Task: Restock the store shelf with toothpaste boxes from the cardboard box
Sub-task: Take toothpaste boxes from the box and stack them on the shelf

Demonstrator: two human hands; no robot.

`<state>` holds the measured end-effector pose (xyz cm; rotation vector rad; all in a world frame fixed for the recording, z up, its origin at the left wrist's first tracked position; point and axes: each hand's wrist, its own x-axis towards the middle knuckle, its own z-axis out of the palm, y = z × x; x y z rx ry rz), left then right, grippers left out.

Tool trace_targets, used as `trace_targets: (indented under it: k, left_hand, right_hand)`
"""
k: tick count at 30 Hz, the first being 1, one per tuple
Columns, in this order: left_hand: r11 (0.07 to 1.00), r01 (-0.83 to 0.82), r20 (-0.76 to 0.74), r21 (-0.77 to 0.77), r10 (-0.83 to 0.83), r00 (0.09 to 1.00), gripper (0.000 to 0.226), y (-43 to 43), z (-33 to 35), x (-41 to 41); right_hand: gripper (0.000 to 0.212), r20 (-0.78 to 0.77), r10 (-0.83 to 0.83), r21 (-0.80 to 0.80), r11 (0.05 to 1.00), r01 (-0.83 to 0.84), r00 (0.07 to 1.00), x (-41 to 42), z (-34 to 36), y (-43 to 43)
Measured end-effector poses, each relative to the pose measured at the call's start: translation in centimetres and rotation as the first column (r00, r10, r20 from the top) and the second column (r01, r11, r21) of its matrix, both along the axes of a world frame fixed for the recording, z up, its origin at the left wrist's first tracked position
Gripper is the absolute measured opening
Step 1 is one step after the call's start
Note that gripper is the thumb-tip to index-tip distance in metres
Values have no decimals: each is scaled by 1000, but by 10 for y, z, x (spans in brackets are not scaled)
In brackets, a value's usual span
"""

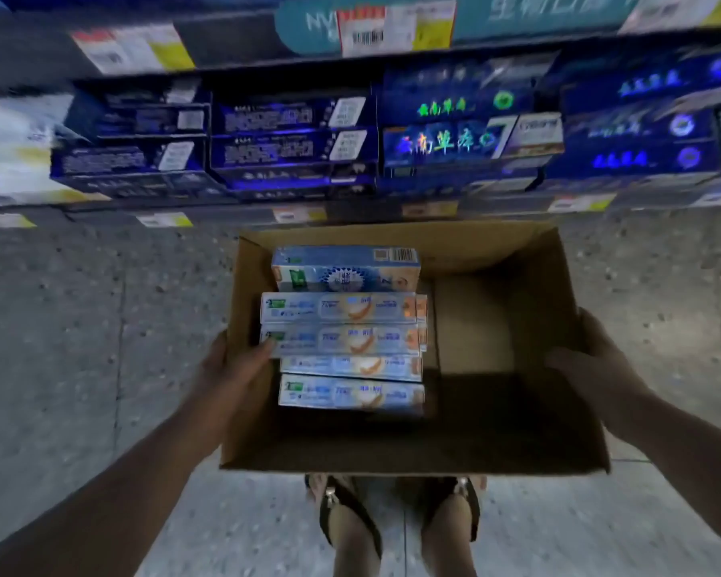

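An open cardboard box [558, 293] hangs in front of me above the floor, held between both hands. Several light-blue toothpaste boxes [342, 341] lie stacked in its left half; the right half shows bare cardboard. My left hand [230, 368] grips the left wall, thumb inside and touching the end of a toothpaste box. My right hand [592, 360] grips the right wall, thumb over the rim. The store shelf [292, 147] ahead carries rows of dark-blue toothpaste boxes.
Price tags [163, 220] run along the shelf edge just beyond the cardboard box. An upper shelf [375, 31] holds teal packs. White packs [13, 147] sit at far left. My sandalled feet [392, 522] stand on the speckled floor under the box.
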<state>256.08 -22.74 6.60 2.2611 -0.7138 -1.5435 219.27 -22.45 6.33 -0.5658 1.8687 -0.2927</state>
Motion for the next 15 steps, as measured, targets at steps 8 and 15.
trace_targets:
  k: [8,15]
  left_hand:
    - [1000,-18,-127,-5,18,992,47,7,-95,2]
    - [1000,-4,-139,-30,0,990,46,6,-130,4]
  right_hand:
    - [65,9,-58,-16,998,58,998,6,-91,-8]
    - [70,36,-46,-15,999,47,998,7,-134,-18]
